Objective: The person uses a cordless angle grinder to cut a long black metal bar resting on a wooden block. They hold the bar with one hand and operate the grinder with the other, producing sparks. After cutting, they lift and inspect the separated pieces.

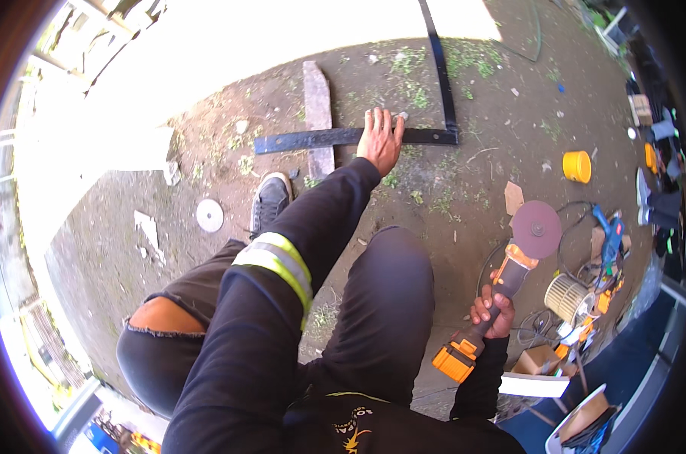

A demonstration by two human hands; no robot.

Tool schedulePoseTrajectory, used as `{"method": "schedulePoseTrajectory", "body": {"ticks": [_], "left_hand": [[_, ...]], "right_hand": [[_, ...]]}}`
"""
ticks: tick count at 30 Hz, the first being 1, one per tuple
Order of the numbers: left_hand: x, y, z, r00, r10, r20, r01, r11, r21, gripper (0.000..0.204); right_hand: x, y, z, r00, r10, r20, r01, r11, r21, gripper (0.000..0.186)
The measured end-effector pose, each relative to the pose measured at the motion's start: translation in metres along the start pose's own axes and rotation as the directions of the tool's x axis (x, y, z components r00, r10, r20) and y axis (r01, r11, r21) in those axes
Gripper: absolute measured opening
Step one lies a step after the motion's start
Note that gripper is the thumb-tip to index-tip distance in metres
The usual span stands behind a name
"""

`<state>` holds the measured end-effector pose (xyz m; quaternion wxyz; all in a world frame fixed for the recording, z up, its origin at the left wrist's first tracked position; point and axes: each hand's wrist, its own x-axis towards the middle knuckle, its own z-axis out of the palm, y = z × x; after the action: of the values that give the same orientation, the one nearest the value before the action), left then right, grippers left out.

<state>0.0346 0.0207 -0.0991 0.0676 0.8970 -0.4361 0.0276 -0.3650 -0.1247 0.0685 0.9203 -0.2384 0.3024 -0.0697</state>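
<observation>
My left hand (381, 141) lies outstretched across the black metal bar (297, 141), which runs left to right beneath it; my right hand (500, 321), farther from the bar, clasps an angle grinder (514, 274), disc (537, 225) foremost.

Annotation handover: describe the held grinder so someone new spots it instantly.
Start at the person's bent right knee, lower centre. To its right, the right hand grips the grinder. Unlike the blue power tool farther right, it has a grey body, an orange battery and a wide maroon disc.
</observation>
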Motion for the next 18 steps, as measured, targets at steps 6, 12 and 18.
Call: {"method": "schedulePoseTrajectory", "body": {"ticks": [6, 12, 18], "left_hand": [[-0.036, -0.002, 0.011, 0.989, -0.106, -0.107, 0.099, 0.993, -0.065, 0.063], [-0.074, -0.01, -0.039, 0.931, -0.305, 0.202, 0.363, 0.842, -0.4, 0.036], [-0.069, -0.004, -0.09, 0.795, -0.508, 0.331, 0.571, 0.444, -0.69, 0.036]], "right_hand": [[0.013, -0.019, 0.027, 0.993, 0.058, 0.104, -0.047, 0.993, -0.109, 0.057], [0.036, -0.041, 0.097, 0.967, 0.087, 0.242, -0.035, 0.977, -0.212, 0.054], [0.051, -0.052, 0.209, 0.935, 0.021, 0.355, 0.093, 0.949, -0.302, 0.053]]}}
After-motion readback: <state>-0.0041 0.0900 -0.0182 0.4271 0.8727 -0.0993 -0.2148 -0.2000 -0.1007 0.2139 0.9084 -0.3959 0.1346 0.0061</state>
